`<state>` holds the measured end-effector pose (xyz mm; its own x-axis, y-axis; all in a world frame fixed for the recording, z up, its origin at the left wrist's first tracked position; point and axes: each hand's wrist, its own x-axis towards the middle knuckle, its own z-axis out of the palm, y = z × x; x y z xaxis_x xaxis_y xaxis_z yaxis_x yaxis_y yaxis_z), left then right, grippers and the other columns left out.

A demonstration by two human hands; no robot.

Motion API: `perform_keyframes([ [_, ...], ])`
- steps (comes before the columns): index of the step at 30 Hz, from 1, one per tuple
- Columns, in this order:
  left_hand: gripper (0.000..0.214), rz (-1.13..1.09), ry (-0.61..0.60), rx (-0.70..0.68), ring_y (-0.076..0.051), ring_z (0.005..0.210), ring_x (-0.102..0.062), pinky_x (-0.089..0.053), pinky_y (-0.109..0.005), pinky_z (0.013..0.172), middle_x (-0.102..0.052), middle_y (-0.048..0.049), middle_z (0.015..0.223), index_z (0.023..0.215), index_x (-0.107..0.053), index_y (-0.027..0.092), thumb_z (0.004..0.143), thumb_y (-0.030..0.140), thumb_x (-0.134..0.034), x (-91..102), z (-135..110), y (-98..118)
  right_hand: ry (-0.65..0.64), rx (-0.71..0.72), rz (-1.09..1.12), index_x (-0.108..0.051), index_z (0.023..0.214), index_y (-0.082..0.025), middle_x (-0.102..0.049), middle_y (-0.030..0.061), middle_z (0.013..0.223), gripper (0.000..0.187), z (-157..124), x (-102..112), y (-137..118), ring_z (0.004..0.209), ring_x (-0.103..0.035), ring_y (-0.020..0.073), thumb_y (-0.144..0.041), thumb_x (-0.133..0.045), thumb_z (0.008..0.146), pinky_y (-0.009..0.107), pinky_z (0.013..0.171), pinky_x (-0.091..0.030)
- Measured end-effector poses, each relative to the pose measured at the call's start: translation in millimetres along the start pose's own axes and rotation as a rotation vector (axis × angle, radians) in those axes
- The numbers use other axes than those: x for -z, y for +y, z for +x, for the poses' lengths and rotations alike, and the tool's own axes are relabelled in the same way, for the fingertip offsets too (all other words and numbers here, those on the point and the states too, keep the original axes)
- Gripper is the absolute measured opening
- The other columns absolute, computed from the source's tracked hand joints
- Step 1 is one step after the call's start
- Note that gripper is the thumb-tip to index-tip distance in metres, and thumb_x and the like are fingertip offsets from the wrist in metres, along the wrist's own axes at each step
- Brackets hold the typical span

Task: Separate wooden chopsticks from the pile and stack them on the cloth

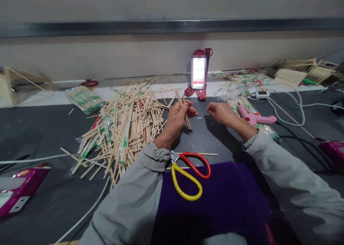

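Observation:
My left hand (176,119) is closed around a few thin wooden chopsticks (188,122), which stick out above and below the fingers. My right hand (221,114) hovers a short way to the right, its fingers curled together; whatever they may hold is hidden. A short stick piece (199,118) lies on the grey tabletop between the hands. Beside my left wrist is a large loose heap of chopsticks (134,126), some still in printed wrappers. Scissors (174,158) with one red and one yellow handle lie below my left wrist, partly over a dark purple cloth (215,198).
A pink glue gun (255,118) rests on packed chopsticks beyond my right forearm. A lit phone (199,72) leans near the wall with a red strap. White cables (301,112) cross the right side. Magenta devices (24,187) sit at both edges. A wrapped bundle (85,99) lies left.

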<state>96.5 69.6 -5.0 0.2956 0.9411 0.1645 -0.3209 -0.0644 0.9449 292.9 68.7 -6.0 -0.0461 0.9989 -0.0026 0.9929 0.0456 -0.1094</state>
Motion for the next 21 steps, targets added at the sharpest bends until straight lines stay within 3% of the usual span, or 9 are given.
perform_keyframes([
  [4, 0.016, 0.014, -0.006, 0.004, -0.011, 0.067, -0.065, -0.053, -0.027, 0.072, -0.063, 0.0009, 0.073, 0.095, -0.058, 0.016, 0.094, 0.030, -0.051, 0.3, 1.4, -1.5, -0.086, 0.088, -0.008, -0.061, 0.117, -0.020, -0.070, 0.0086, 0.104, 0.033, 5.2, -9.1, -5.5, 0.090, -0.066, 0.0197, -0.038, -0.049, 0.093, 0.025, 0.071, -0.042],
  [9, 0.017, 0.024, -0.012, -0.002, -0.011, 0.068, -0.065, -0.053, -0.029, 0.075, -0.064, 0.0005, 0.073, 0.094, -0.059, 0.017, 0.092, 0.032, -0.053, -0.4, 0.8, -3.7, -0.075, 0.161, -0.149, -0.059, 0.115, -0.017, -0.067, 0.0132, 0.111, 0.033, 7.4, -23.7, -24.0, 0.095, -0.066, 0.0234, -0.033, -0.036, 0.098, 0.029, 0.075, -0.045],
  [12, 0.018, 0.006, -0.019, 0.009, -0.012, 0.066, -0.064, -0.054, -0.031, 0.075, -0.064, 0.0005, 0.072, 0.094, -0.059, 0.017, 0.091, 0.034, -0.055, -0.4, 1.1, -4.5, -0.078, 0.191, -0.197, -0.059, 0.116, -0.014, -0.067, 0.0156, 0.111, 0.035, 8.8, -21.8, -32.1, 0.095, -0.067, 0.0262, -0.027, -0.032, 0.098, 0.032, 0.075, -0.047],
  [16, 0.021, -0.003, -0.020, 0.017, -0.012, 0.066, -0.064, -0.054, -0.031, 0.074, -0.063, 0.0007, 0.072, 0.093, -0.059, 0.017, 0.089, 0.037, -0.057, -0.6, 1.2, -4.3, -0.085, 0.201, -0.259, -0.062, 0.114, -0.010, -0.067, 0.0201, 0.109, 0.033, 20.0, 2.7, -24.6, 0.099, -0.066, 0.0290, -0.017, -0.037, 0.094, 0.035, 0.078, -0.048],
  [21, 0.020, -0.012, -0.015, 0.027, -0.012, 0.068, -0.065, -0.054, -0.032, 0.077, -0.062, 0.0009, 0.072, 0.095, -0.058, 0.016, 0.091, 0.035, -0.054, -0.8, 0.8, -4.3, -0.079, 0.024, -0.434, -0.069, 0.108, -0.008, -0.068, 0.0234, 0.109, 0.029, 48.9, 52.0, 31.5, 0.109, -0.062, 0.0304, -0.019, -0.053, 0.087, 0.035, 0.087, -0.046],
])
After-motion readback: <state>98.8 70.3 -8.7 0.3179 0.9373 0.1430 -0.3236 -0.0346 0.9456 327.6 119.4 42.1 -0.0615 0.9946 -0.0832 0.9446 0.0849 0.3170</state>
